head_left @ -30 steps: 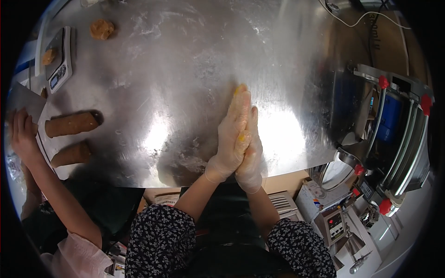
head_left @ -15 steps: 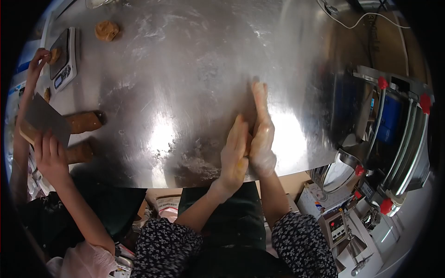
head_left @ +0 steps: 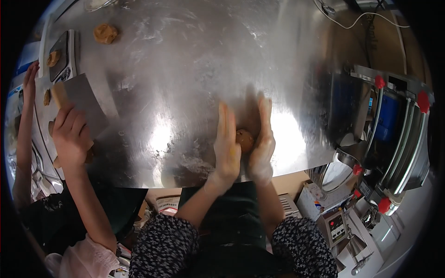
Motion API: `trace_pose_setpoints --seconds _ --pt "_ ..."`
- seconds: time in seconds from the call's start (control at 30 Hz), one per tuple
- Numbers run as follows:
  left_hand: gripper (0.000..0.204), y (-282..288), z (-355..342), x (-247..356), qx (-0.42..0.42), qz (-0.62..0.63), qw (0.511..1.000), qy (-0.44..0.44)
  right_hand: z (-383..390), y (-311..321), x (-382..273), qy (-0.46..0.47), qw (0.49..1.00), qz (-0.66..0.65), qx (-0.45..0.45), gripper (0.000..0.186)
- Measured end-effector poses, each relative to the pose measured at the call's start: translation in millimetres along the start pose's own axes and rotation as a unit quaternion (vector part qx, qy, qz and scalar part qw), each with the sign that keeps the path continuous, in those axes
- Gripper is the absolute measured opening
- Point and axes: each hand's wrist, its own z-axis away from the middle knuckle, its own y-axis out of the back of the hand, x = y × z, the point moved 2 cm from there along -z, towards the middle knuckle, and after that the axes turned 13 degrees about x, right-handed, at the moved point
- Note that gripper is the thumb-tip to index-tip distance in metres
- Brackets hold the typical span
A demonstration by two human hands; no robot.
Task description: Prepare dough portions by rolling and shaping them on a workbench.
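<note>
A round brown dough ball (head_left: 244,140) rests on the metal table between my two hands, near the front edge. My left hand (head_left: 226,144) stands on edge along its left side, palm inward, fingers stretched out and pointing away from me. Facing it across the ball, my right hand (head_left: 263,141) is held the same way. Both hands are very close to the ball; whether the palms touch it I cannot tell. Thin clear gloves seem to cover my hands, and yellowish smears show on the left one.
At left a co-worker's hand (head_left: 73,132) grips a wooden-handled metal scraper (head_left: 85,99) over partly hidden dough. A kitchen scale (head_left: 69,51) carries a dough piece (head_left: 54,59). Another dough lump (head_left: 105,34) lies at the far left. A metal machine with red knobs (head_left: 394,139) stands right.
My hands have moved apart, and the dough ball now shows between them. The co-worker's scraper hand has shifted right and away from me; their other hand has left the dough on the scale.
</note>
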Motion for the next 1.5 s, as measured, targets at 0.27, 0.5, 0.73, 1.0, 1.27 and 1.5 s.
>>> trace_pose_setpoints --seconds 0.27,0.5,0.73,1.0,1.27,1.5 --pt "0.083 8 30 11 -0.089 0.08 0.982 0.145 -26 1 0 0.038 0.999 -0.002 0.024 0.068" --pt "0.079 -8 -10 2 -0.13 0.089 0.973 0.169 14 -14 -7 -0.108 0.991 0.078 0.022 0.067" --pt "0.056 63 -4 -8 0.031 -0.122 0.992 0.017 7 30 -6 -0.014 0.996 0.067 0.06 0.046" --pt "0.047 68 -13 -4 0.055 -0.159 0.985 -0.038 -3 11 -34 0.109 0.859 0.453 -0.215 0.076" --pt "0.042 70 -10 -4 0.057 -0.133 0.988 -0.05 15 20 -25 0.075 0.927 0.351 -0.11 0.063" --pt "0.039 36 -1 13 0.016 -0.21 0.978 -0.013 41 113 -8 -0.252 0.963 -0.09 0.022 0.06"
